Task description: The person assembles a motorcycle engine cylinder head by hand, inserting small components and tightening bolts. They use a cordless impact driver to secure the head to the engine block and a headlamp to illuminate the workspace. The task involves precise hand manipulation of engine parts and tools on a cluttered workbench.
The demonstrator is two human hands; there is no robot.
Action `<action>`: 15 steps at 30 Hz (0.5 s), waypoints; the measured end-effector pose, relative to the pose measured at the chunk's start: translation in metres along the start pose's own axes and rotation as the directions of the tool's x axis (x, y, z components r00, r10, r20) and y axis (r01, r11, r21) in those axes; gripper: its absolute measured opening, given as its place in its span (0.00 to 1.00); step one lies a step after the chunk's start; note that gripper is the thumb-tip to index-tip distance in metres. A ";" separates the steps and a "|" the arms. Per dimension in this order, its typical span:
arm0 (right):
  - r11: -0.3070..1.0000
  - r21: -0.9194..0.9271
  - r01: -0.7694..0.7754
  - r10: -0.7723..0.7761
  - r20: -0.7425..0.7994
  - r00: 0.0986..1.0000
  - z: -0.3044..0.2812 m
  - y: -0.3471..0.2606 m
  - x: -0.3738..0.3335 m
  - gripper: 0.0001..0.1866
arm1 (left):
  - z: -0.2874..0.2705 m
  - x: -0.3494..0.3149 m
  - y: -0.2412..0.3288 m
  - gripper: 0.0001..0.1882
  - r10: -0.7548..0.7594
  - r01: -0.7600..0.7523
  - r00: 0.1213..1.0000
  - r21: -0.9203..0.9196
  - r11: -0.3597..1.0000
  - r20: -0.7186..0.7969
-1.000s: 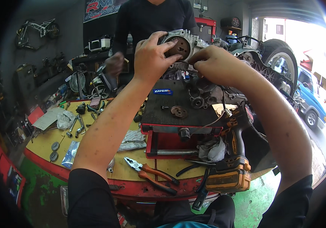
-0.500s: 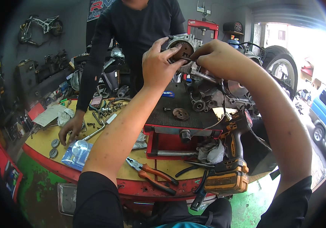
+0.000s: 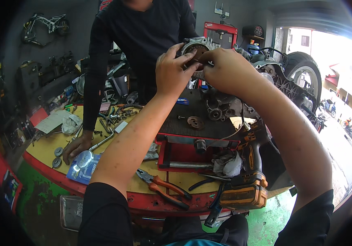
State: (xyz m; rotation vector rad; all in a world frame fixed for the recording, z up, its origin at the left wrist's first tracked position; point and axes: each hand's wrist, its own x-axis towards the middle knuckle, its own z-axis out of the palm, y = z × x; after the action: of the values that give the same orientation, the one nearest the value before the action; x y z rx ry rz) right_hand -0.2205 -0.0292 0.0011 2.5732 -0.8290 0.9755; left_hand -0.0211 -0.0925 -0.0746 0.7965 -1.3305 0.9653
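Above the bench, my left hand [image 3: 171, 70] is curled around a round brown sprocket [image 3: 199, 51] in the open end of an engine's cylinder head [image 3: 203, 41]. Its fingertips and thumb press on the sprocket's face. Close against it, my right hand [image 3: 230, 69] is closed in a pinch over the sprocket's right side. Something thin and metallic shows at its fingers, too hidden to name. Below lie the grey engine cases [image 3: 221, 107]. A brown perforated disc [image 3: 195, 122] and a small bolt [image 3: 181, 117] rest on the black ribbed mat [image 3: 172, 126].
Opposite me stands a co-worker, one hand [image 3: 77, 146] on the yellow bench [image 3: 44, 152] beside a blue package [image 3: 81, 169]. Orange-handled pliers [image 3: 163, 186], a cordless impact driver [image 3: 249, 172] and a rag [image 3: 227, 163] lie nearer me. A wheel [image 3: 305, 74] stands at right.
My right hand has shifted left and turned over the sprocket, covering more of it. My left hand keeps its hold. The co-worker's hand has lowered onto the bench. The blue vehicle outside is gone from view.
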 end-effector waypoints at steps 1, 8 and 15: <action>1.000 0.003 0.000 0.000 -0.003 1.000 0.000 -0.001 -0.001 0.20 | 0.000 -0.001 -0.001 0.21 0.002 -0.002 1.000 -0.002 1.000 -0.008; 1.000 -0.012 0.027 -0.028 -0.091 0.995 0.006 0.001 0.001 0.20 | 0.000 0.008 0.000 0.18 -0.040 0.036 0.997 -0.058 0.998 -0.060; 0.998 -0.049 -0.033 0.032 -0.030 0.999 -0.008 -0.001 0.004 0.19 | 0.004 0.011 0.010 0.26 -0.142 0.129 0.987 -0.159 0.979 -0.072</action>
State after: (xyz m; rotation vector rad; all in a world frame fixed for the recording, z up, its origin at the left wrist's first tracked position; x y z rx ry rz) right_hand -0.2213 -0.0264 0.0102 2.5053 -0.8789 0.9863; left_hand -0.0323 -0.0905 -0.0644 0.7116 -1.2456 0.7708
